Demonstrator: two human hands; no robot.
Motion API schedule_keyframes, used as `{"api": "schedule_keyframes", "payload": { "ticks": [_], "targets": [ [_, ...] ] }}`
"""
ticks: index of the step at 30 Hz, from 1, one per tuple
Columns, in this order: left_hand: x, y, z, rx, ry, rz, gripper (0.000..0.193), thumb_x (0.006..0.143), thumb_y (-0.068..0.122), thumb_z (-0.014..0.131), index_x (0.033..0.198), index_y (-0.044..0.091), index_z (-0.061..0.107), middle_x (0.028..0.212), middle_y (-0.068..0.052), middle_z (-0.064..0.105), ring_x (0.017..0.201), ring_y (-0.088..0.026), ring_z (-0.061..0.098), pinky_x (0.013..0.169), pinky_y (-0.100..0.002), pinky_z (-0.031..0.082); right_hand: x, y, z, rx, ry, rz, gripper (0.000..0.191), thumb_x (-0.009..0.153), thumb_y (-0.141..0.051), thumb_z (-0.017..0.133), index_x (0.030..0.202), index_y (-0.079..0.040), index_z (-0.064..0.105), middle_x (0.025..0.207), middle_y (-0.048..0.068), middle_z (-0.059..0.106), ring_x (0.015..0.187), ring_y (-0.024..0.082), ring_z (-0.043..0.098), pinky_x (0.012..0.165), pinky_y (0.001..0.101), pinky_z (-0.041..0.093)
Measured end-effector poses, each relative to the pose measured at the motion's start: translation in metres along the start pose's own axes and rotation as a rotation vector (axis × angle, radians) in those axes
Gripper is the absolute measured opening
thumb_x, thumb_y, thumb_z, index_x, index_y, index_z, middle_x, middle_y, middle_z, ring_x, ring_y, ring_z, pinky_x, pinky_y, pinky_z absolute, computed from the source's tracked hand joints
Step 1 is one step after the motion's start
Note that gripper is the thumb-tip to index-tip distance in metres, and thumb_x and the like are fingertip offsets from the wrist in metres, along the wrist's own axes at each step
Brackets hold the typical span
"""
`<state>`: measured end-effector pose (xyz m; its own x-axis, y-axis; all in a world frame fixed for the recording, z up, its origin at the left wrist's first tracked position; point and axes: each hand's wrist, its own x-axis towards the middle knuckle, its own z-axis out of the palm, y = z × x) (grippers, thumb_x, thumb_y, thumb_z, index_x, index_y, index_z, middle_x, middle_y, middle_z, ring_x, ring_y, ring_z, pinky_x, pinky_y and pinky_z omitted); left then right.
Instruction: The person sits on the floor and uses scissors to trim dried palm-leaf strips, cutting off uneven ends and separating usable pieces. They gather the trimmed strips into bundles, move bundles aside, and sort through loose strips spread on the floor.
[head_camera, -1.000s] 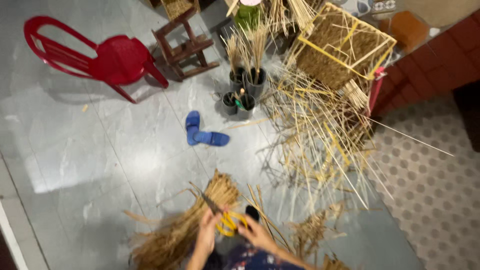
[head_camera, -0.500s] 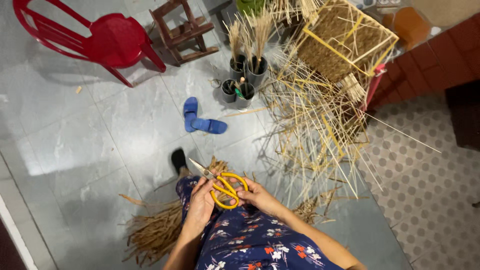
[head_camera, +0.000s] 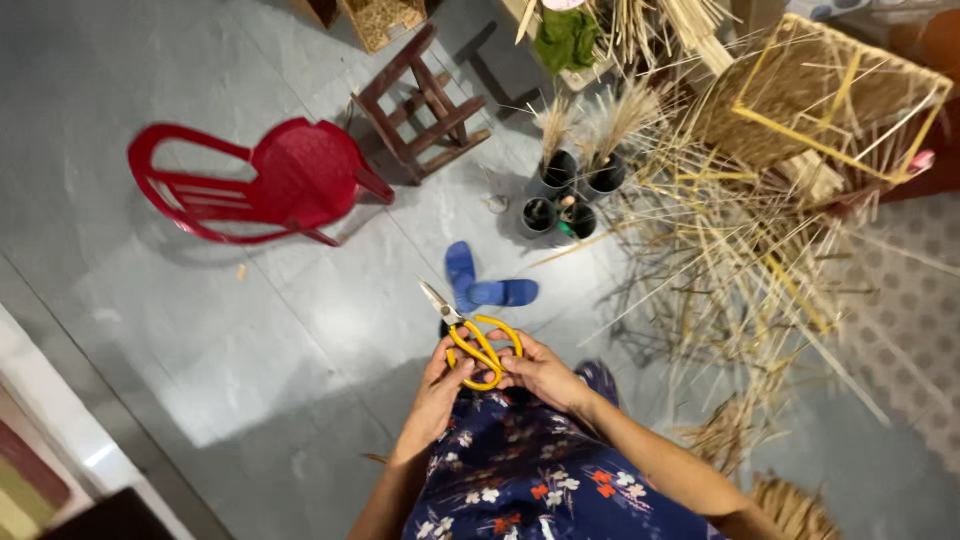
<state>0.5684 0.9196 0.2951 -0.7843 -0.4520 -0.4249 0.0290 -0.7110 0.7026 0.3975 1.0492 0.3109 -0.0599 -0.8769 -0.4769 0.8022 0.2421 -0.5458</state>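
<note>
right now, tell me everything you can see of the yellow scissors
The scissors have large looped yellow handles, apparently plastic-coated, and short silvery metal blades that look closed or nearly so. They point up and to the left in the head view, away from the person, held above the grey floor. The left hand grips the near handle loop from the left, and the right hand holds the other loop, fingers curled around it. Nothing else touches them.

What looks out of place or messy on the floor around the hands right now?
Loose straw stalks lie scattered across the grey floor to the right. A pair of blue slippers lies crossed just past the yellow-handled scissors, which both hands hold. The red plastic chair stands apart.
</note>
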Motion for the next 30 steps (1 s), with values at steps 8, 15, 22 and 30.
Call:
{"api": "schedule_keyframes", "payload": {
  "ticks": [8,15,22,30],
  "targets": [
    [0.024,0.084,-0.046,-0.114,0.003,-0.059,0.054,0.094,0.006,0.054,0.144,0.012,0.036,0.131,-0.006,0.065,0.112,-0.019,0.067,0.096,-0.038,0.055,0.083,-0.007,0.048,-0.308,0.07,-0.065,0.046,0.104,-0.011,0.061,0.149,-0.012,0.051,0.102,0.003,0.059,0.084,0.012,0.063,0.076,0.028,0.057],
    [0.07,0.12,-0.084,0.067,0.098,-0.079,0.061,0.099,0.011,0.06,0.155,0.015,0.039,0.136,-0.009,0.059,0.112,-0.02,0.062,0.096,-0.038,0.052,0.137,-0.036,0.074,0.037,0.213,0.03,0.043,0.101,-0.011,0.059,0.143,-0.016,0.05,0.1,0.004,0.069,0.083,0.014,0.069,0.075,0.0317,0.061],
    [0.11,0.142,-0.114,0.228,0.255,-0.222,0.06,0.097,0.027,0.059,0.153,0.011,0.043,0.142,-0.012,0.06,0.12,-0.024,0.062,0.1,-0.04,0.048,0.214,-0.12,0.031,0.239,0.505,-0.345,0.037,0.1,-0.008,0.058,0.135,-0.013,0.048,0.103,0.013,0.071,0.081,0.024,0.07,0.067,0.0342,0.057],
    [0.186,0.143,-0.096,0.122,0.295,-0.29,0.064,0.094,0.033,0.062,0.15,0.011,0.044,0.142,-0.016,0.06,0.121,-0.03,0.063,0.101,-0.045,0.049,0.339,-0.279,-0.082,0.347,0.835,-0.571,0.042,0.099,-0.009,0.06,0.137,-0.016,0.043,0.103,0.015,0.07,0.076,0.025,0.072,0.063,0.0361,0.059]
  ]
}}
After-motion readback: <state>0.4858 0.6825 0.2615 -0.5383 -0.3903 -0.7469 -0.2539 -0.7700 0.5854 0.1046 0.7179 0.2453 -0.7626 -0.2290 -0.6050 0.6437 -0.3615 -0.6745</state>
